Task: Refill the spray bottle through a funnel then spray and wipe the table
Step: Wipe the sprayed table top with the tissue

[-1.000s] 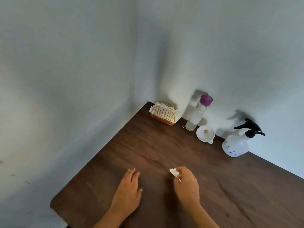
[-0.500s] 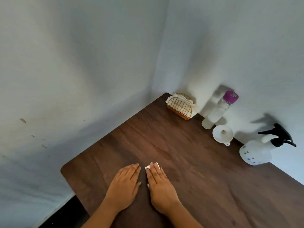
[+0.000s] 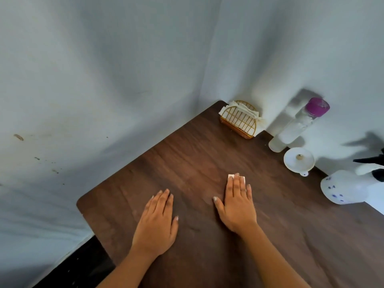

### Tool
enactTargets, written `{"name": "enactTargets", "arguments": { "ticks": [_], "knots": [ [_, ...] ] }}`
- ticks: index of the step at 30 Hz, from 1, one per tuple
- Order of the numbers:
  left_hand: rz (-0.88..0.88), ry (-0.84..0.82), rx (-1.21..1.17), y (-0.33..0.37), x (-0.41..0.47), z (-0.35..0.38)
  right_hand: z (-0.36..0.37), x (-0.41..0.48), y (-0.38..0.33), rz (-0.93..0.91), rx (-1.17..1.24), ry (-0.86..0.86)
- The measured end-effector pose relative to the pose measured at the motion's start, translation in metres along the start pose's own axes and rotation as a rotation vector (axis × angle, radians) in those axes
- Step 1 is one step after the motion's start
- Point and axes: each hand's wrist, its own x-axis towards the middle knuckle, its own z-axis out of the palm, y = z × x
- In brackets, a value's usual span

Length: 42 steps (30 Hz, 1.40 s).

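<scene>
The right hand (image 3: 236, 206), fingers straight and together, presses a small white tissue (image 3: 230, 176) onto the dark wooden table (image 3: 187, 159); the left hand (image 3: 155, 225) lies flat. The white black-triggered spray bottle (image 3: 345, 188), white plastic funnel (image 3: 299, 160) and purple-capped clear bottle (image 3: 297, 127) stand along the pale wall (image 3: 104, 80).

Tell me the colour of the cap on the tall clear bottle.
The cap is purple, leaning magenta; the head view shows it best.

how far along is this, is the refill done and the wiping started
Looks done: the spray bottle wears its black head, and the funnel sits apart on the table, so refilling seems over. In hand: the right hand presses a white tissue flat on it; the left hand rests flat. Left: probably wiping the remaining surface.
</scene>
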Motion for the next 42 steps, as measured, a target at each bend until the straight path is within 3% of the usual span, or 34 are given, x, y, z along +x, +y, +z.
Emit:
{"name": "enactTargets", "arguments": {
  "ticks": [3, 8, 10, 14, 18, 22, 25, 30, 33, 35, 39, 42],
  "knots": [
    [0.005, 0.022, -0.021, -0.001, 0.000, 0.004, 0.018, -0.039, -0.027, -0.048, 0.087, 0.013],
    [0.002, 0.109, -0.123, -0.003, 0.000, 0.009, 0.022, -0.031, -0.097, -0.515, 0.062, 0.061],
    [-0.027, 0.150, -0.161, -0.003, 0.001, 0.006, 0.010, -0.003, -0.101, -0.583, 0.026, 0.042],
    [-0.047, 0.137, -0.120, -0.002, -0.002, 0.001, -0.011, 0.047, -0.066, -0.317, -0.035, 0.024],
    [-0.063, 0.102, -0.112, -0.009, -0.012, 0.002, -0.013, 0.040, -0.001, -0.006, 0.025, -0.035],
    [-0.048, 0.115, -0.111, -0.015, -0.024, -0.001, 0.005, -0.016, 0.009, 0.075, 0.065, -0.023],
    [-0.065, 0.159, -0.177, -0.016, -0.026, 0.001, 0.020, -0.052, -0.040, -0.134, 0.070, 0.033],
    [-0.132, 0.166, -0.183, -0.030, -0.032, 0.005, 0.024, -0.053, -0.129, -0.653, 0.050, 0.001],
    [-0.197, 0.161, -0.133, -0.046, -0.043, 0.006, 0.008, -0.014, -0.139, -0.755, -0.026, -0.012],
    [-0.205, 0.157, -0.095, -0.051, -0.048, 0.006, 0.001, 0.019, -0.128, -0.629, -0.042, -0.012],
    [-0.213, 0.182, -0.080, -0.046, -0.056, 0.006, -0.009, 0.057, -0.067, -0.116, 0.042, 0.020],
    [-0.228, 0.211, -0.111, -0.046, -0.056, 0.006, -0.009, 0.044, -0.034, 0.069, 0.048, 0.007]
  ]
}}
